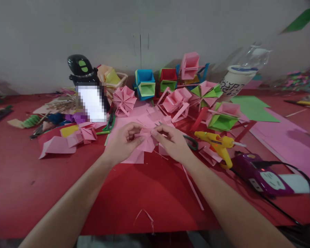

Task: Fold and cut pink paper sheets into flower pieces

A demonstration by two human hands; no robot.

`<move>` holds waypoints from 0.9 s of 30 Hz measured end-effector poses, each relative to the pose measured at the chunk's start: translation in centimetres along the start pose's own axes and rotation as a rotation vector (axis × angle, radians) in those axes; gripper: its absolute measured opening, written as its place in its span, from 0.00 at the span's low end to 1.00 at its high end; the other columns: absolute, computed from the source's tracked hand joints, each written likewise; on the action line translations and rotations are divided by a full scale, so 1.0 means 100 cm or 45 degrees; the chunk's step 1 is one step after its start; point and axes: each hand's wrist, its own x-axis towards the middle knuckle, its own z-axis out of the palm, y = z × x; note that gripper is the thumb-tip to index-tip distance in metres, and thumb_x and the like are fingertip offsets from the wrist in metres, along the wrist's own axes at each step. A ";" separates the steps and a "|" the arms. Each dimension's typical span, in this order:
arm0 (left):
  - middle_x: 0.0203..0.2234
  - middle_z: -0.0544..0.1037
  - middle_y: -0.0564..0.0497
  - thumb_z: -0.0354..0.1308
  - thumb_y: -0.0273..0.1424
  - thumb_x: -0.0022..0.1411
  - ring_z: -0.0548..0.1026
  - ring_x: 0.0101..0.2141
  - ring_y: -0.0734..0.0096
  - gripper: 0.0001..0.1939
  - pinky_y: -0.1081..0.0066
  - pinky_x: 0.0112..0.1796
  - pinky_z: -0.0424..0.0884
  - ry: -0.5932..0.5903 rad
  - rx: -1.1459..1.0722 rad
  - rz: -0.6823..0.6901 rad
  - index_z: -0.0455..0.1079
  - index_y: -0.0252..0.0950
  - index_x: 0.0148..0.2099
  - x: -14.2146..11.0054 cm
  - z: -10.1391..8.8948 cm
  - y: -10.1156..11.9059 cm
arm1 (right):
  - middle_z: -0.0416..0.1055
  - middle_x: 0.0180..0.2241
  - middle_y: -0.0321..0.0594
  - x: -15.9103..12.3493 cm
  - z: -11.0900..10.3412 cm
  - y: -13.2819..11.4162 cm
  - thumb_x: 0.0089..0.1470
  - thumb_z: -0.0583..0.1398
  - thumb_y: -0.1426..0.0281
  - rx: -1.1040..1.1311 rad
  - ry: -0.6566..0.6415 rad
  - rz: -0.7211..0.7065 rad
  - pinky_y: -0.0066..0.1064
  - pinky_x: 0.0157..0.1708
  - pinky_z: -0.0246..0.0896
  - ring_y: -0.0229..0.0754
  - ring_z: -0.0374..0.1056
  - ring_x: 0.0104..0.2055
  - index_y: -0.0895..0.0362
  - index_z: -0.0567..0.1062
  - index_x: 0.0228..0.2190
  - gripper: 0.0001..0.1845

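Both of my hands meet over the middle of the red table [20, 179], pinching one folded pink paper piece [147, 139]. My left hand [124, 141] grips its left side with curled fingers. On the right side, my right hand [172, 141] closes thumb and fingers on its top edge. A flat pink sheet [134, 158] lies under the hands.
A yellow glue gun [218, 143] and green-handled scissors [192, 142] lie right of my hands. A purple power strip [263, 175] with black cables sits further right. Folded paper flowers [124, 98] and coloured paper boxes [144, 84] crowd the back. A black bottle [82, 70] stands back left.
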 end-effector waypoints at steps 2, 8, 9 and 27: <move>0.43 0.79 0.47 0.64 0.28 0.59 0.78 0.45 0.65 0.13 0.66 0.44 0.75 -0.022 0.005 -0.022 0.72 0.38 0.47 0.001 -0.001 0.000 | 0.71 0.29 0.37 0.002 -0.001 0.003 0.61 0.60 0.62 0.080 -0.054 0.063 0.31 0.35 0.64 0.38 0.67 0.32 0.57 0.74 0.28 0.14; 0.43 0.78 0.48 0.63 0.30 0.56 0.78 0.41 0.65 0.13 0.65 0.41 0.76 -0.162 0.033 -0.189 0.71 0.37 0.46 0.001 0.000 -0.004 | 0.76 0.34 0.40 0.003 -0.004 0.011 0.57 0.63 0.67 -0.098 -0.081 0.083 0.33 0.38 0.66 0.40 0.70 0.36 0.57 0.78 0.33 0.06; 0.41 0.78 0.48 0.63 0.31 0.57 0.78 0.40 0.65 0.11 0.65 0.41 0.75 -0.195 0.057 -0.211 0.72 0.37 0.44 0.001 0.000 -0.006 | 0.77 0.35 0.41 0.002 -0.004 0.012 0.56 0.63 0.69 -0.153 -0.096 0.064 0.33 0.38 0.66 0.40 0.71 0.37 0.57 0.79 0.33 0.04; 0.33 0.79 0.52 0.55 0.30 0.66 0.74 0.33 0.69 0.06 0.71 0.34 0.68 -0.160 0.484 0.012 0.73 0.39 0.40 0.001 0.000 -0.012 | 0.79 0.37 0.41 0.002 -0.010 0.013 0.55 0.63 0.75 -0.290 -0.112 -0.012 0.33 0.39 0.67 0.41 0.73 0.38 0.56 0.81 0.34 0.06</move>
